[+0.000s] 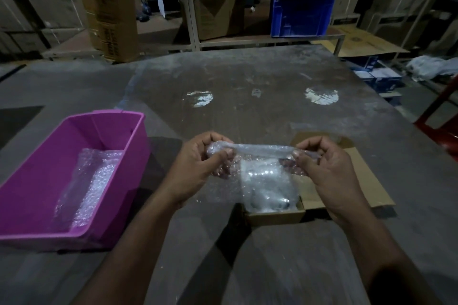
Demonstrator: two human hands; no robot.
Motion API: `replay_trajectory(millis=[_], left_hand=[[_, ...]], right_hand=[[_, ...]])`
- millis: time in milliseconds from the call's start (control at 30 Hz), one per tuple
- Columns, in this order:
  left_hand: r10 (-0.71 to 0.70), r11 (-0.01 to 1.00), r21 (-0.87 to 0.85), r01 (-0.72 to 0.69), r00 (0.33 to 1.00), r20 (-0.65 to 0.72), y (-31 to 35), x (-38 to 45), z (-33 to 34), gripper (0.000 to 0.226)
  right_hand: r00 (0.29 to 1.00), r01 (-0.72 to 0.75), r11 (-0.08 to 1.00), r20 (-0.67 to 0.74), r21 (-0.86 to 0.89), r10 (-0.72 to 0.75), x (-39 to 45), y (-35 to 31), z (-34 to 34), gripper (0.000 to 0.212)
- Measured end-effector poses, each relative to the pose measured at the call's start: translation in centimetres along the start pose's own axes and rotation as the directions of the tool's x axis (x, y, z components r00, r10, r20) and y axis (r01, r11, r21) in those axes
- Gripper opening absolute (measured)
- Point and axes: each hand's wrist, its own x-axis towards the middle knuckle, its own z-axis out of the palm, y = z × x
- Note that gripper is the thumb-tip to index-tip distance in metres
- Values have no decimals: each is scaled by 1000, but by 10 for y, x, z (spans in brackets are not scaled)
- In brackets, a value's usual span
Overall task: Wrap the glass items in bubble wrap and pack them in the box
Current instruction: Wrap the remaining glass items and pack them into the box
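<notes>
A sheet of bubble wrap [262,151] is stretched between my two hands above the table. My left hand [200,163] grips its rolled left end and my right hand [324,168] pinches the right end. The sheet hangs down over a small open cardboard box [275,214] whose flap [359,181] lies open to the right. Something dark and shiny shows through the wrap inside the box; whether it is glass I cannot tell.
A purple plastic bin [32,195] at the left holds more bubble wrap [91,181]. The grey table [247,82] stretches ahead, with shelves, cartons and a blue crate [302,16] behind it. A red frame [438,119] stands at the right edge.
</notes>
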Motion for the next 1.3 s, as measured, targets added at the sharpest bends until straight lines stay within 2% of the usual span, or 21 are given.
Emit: replay_trajectory(millis=[133, 267, 400, 533, 667, 833, 1000, 1100, 1200, 1300], left_hand=[[15, 998, 58, -17, 999, 48, 2, 0, 0, 24], [-26, 997, -74, 31, 997, 66, 3, -3, 3, 27], [-72, 977, -193, 93, 991, 114, 1, -4, 1, 31], [-20, 997, -76, 20, 1000, 3, 0, -1, 6, 22], [22, 1000, -13, -22, 999, -50, -2, 1, 8, 42], [-15, 997, -81, 7, 996, -90, -1, 1, 8, 20], [-31, 998, -61, 30, 999, -16, 3, 2, 4, 7], [-44, 997, -61, 42, 999, -27, 6, 4, 3, 8], [-48, 998, -52, 47, 999, -9, 7, 5, 2, 20], [-48, 997, -53, 49, 999, 23, 5, 3, 0, 23]], right_hand=[[1000, -9, 998, 16, 58, 8, 1, 1, 0, 11], [999, -18, 992, 30, 121, 14, 3, 0, -2, 19], [999, -2, 988, 52, 152, -6, 3, -1, -6, 15], [1000, -4, 986, 23, 165, 0, 4, 1, -6, 17], [999, -24, 996, 38, 90, 21, 6, 8, -6, 35], [999, -12, 999, 34, -36, 13, 5, 6, -7, 14], [999, -16, 998, 38, 60, 14, 4, -2, -2, 7], [998, 0, 999, 68, 33, -3, 4, -4, -2, 9], [996, 21, 1000, 89, 2, -21, 4, -5, -2, 8], [995, 22, 999, 97, 33, -25, 4, -4, -3, 21]])
